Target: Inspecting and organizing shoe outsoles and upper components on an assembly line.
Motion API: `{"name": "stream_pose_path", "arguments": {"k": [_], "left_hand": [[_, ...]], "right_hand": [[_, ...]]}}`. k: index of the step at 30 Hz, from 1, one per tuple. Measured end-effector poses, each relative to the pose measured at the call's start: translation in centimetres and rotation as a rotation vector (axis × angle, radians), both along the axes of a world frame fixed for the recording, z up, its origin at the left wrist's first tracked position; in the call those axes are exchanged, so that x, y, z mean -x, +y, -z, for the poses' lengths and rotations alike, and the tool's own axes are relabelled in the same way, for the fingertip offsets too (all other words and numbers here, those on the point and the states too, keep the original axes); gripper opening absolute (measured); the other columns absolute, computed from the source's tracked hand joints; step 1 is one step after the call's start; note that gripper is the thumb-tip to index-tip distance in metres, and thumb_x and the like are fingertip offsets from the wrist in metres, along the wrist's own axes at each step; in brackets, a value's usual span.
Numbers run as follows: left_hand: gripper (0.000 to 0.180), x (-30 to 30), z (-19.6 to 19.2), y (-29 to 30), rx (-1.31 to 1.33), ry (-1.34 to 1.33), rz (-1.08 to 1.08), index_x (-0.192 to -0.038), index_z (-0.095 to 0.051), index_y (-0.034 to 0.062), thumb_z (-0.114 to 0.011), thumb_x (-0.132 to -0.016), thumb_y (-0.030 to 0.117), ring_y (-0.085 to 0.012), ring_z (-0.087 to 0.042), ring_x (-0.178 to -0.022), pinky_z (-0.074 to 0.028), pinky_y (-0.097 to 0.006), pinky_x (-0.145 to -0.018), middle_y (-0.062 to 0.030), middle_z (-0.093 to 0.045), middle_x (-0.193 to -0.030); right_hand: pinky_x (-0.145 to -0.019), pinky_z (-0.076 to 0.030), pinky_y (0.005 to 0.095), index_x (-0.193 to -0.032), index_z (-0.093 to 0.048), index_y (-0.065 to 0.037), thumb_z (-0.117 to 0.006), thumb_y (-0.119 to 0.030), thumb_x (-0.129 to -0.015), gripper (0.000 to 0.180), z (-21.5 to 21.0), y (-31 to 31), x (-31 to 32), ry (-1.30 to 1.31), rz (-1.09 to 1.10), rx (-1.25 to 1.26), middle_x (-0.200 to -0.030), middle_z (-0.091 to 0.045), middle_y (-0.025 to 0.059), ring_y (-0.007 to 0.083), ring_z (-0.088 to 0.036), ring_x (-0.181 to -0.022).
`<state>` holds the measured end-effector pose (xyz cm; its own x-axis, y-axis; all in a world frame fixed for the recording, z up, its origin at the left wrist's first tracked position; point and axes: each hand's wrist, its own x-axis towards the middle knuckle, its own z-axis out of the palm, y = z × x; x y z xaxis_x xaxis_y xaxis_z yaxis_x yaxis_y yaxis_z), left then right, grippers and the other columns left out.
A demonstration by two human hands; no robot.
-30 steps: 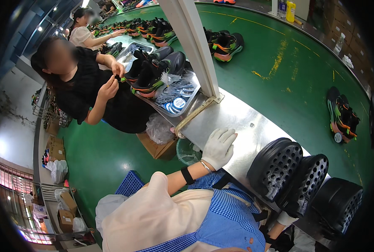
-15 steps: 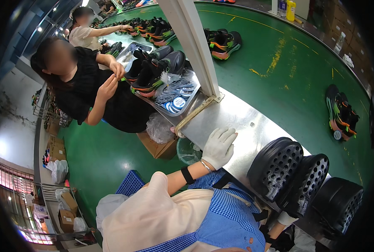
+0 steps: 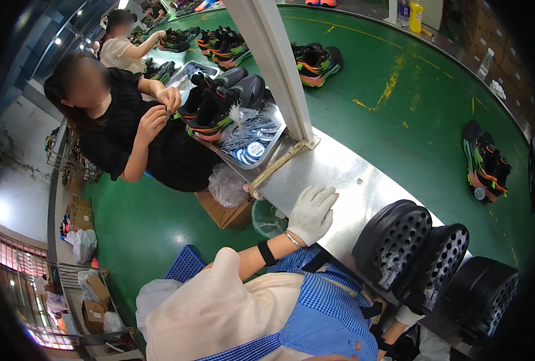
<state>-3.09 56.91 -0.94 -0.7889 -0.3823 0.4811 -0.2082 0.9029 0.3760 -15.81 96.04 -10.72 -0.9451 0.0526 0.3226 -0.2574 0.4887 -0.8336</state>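
My left hand (image 3: 311,215), in a white glove, lies flat on the bare metal bench (image 3: 333,156) with its fingers stretched out and holds nothing. At lower right, only a bit of my gloved right hand (image 3: 408,316) shows. Its fingers are hidden behind the black rounded forms with round holes (image 3: 439,265), which stand in a row along the bench. Whether that hand touches or holds anything cannot be seen.
A green conveyor belt (image 3: 376,66) runs beyond the bench, carrying black shoes with orange and green trim (image 3: 487,162). A white post (image 3: 273,60) rises beside a tray (image 3: 261,157) of tags and shoes. A co-worker in black (image 3: 123,126) stands left, near a cardboard box (image 3: 228,215).
My hands have stayed where they were. Shoes and yellow marks on the belt have shifted slightly left. The co-worker's hands moved a little, and a farther person's arm drew back.
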Motion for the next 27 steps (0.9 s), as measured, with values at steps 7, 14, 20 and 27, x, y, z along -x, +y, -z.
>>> {"name": "stream_pose_path", "arguments": {"k": [7, 14, 20, 27], "left_hand": [[0.035, -0.1, 0.0, -0.1, -0.006, -0.003, -0.006, -0.114, -0.066, 0.0003, -0.064, -0.079, 0.006, -0.0341, -0.058, -0.117, -0.045, -0.047, -0.103, -0.0140, -0.064, -0.121], [0.036, 0.0, 0.1, -0.1, -0.013, 0.018, -0.005, -0.114, -0.066, 0.0000, -0.064, -0.078, 0.006, -0.0338, -0.058, -0.116, -0.045, -0.047, -0.103, -0.0144, -0.064, -0.121], [0.037, -0.2, -0.1, -0.1, -0.024, 0.006, 0.001, -0.114, -0.066, -0.0002, -0.063, -0.077, 0.006, -0.0340, -0.058, -0.116, -0.045, -0.047, -0.103, -0.0151, -0.064, -0.121], [0.036, -0.2, 0.0, -0.1, -0.021, 0.019, -0.010, -0.114, -0.066, -0.0002, -0.064, -0.078, 0.006, -0.0340, -0.058, -0.116, -0.045, -0.047, -0.103, -0.0147, -0.064, -0.121]], "right_hand": [[-0.082, -0.057, 0.0410, -0.105, -0.074, -0.009, -0.070, -0.023, -0.091, 0.021, -0.2, 0.1, 0.2, 0.003, -0.015, -0.006, -0.102, -0.074, 0.0105, 0.0301, -0.070, -0.093], [-0.082, -0.057, 0.0411, -0.104, -0.074, -0.009, -0.070, -0.023, -0.091, 0.020, -0.7, -0.3, 0.5, 0.006, -0.025, -0.032, -0.101, -0.074, 0.0104, 0.0300, -0.070, -0.093], [-0.081, -0.057, 0.0412, -0.104, -0.074, -0.009, -0.070, -0.023, -0.091, 0.019, -0.9, -0.4, 0.7, 0.013, -0.042, -0.048, -0.101, -0.074, 0.0102, 0.0300, -0.070, -0.092], [-0.081, -0.057, 0.0413, -0.103, -0.074, -0.009, -0.070, -0.023, -0.091, 0.019, -1.0, -0.6, 1.0, 0.023, -0.064, -0.077, -0.100, -0.074, 0.0101, 0.0300, -0.069, -0.092]]}}
